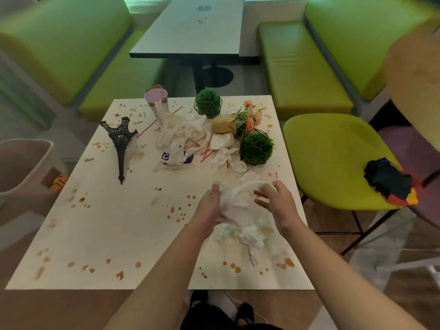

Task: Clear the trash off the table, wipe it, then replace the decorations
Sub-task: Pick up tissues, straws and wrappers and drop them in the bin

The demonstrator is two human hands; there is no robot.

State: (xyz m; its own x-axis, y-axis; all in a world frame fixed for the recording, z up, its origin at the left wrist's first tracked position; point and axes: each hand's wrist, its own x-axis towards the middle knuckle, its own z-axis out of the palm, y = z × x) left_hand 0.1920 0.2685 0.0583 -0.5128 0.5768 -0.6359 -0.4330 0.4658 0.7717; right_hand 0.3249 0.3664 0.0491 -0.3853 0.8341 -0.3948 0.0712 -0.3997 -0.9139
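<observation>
Both hands are set on one wad of napkins [238,210] near the table's [95,234] near-right corner. The left hand [212,206] is pressed against the wad's left side with fingers curled into the tissue; the right hand [276,198] is held over its right side with fingers loosely spread, and whether it actually pinches the tissue cannot be told. The wad's long axis runs from the hands back toward the near edge, where a tail of tissue trails onto the table. More trash [181,139] is heaped farther in, toward the far side of the table, between the tower [120,144] and the caged green ball [256,147]. The bin [23,167] stands off the table's left edge, so the left hand is judged nearer for the carry, across the stained top.
</observation>
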